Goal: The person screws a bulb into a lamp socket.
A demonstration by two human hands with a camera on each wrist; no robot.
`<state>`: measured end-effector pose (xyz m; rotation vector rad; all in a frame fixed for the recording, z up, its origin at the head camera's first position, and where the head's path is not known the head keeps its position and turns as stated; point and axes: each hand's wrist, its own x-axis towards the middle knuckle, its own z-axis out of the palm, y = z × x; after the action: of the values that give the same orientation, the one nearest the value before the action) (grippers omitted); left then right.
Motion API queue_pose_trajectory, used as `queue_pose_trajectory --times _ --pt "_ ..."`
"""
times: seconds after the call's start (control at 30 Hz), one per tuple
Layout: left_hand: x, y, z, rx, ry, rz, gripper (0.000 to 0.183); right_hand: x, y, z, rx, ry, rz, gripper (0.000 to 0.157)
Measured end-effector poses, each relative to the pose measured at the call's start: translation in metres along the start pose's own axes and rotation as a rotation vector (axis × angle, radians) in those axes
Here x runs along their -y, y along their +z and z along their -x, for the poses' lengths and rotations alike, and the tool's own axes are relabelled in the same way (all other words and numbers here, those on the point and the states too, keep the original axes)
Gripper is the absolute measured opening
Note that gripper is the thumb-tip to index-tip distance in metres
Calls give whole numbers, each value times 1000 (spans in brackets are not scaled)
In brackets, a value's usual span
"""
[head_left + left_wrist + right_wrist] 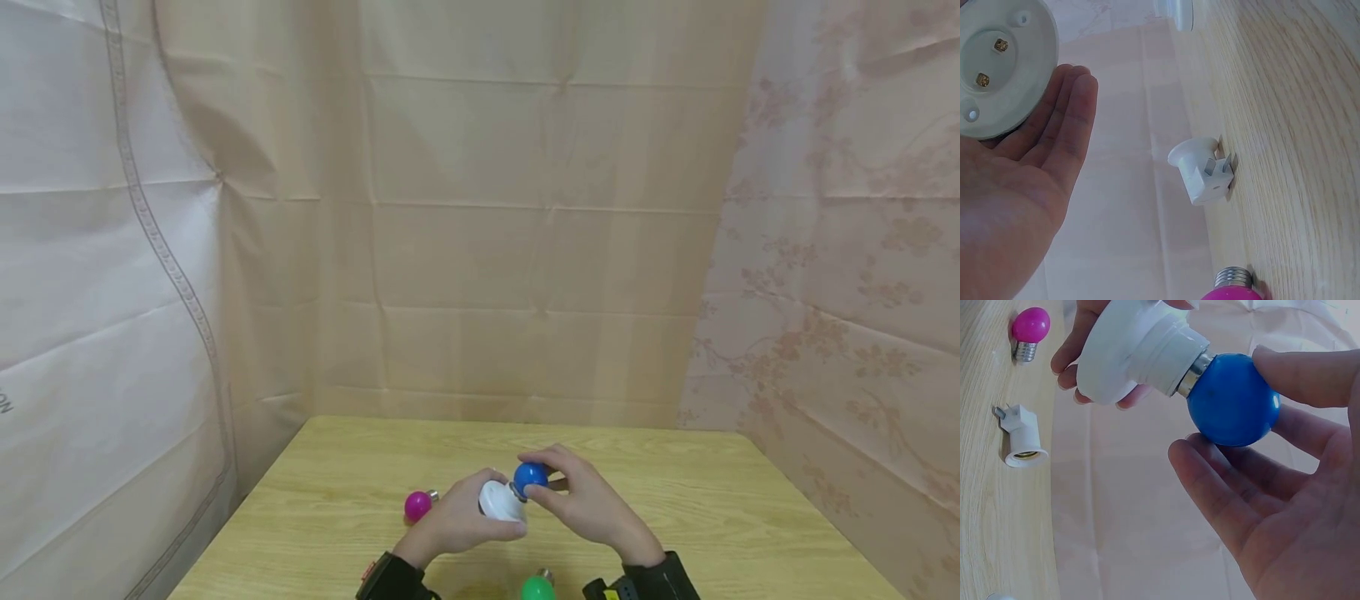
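Note:
My left hand [467, 515] grips a white lamp holder [499, 502] by its round base, thumb on the near side. The back of that base [1013, 62], with two brass screws, shows in the left wrist view. My right hand [592, 502] pinches a round blue bulb [1233, 400] between thumb and fingers. The bulb's metal cap [1195, 374] sits at the mouth of the lamp holder, partly inside it and tilted with it. Both are held above the table, and the inside of the socket is hidden.
A magenta bulb [417, 506] lies on the wooden table [360, 467] left of my hands. Near the front edge of view is a green bulb [537, 588]. A white plug-in socket adapter [1024, 436] stands on the table in both wrist views. Cloth curtains [525, 250] surround the table.

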<state>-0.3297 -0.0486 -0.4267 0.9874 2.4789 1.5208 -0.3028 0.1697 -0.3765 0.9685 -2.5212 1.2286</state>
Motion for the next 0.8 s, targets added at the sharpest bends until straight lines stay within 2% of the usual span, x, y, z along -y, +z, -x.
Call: queue_pose_trajectory --times 0.23,0.43,0.67,0.8 --pt "-1 0 0 -7 -1 -5 54 1 0 0 12 -3 -21 39" --pt "-2 -1 1 -4 -4 1 54 1 -1 0 62 -64 -81 43" --pt "0 -1 0 -8 6 0 55 30 -9 4 101 -142 -171 42" --pt "0 -1 0 0 3 1 55 31 -10 5 112 -144 -206 42"
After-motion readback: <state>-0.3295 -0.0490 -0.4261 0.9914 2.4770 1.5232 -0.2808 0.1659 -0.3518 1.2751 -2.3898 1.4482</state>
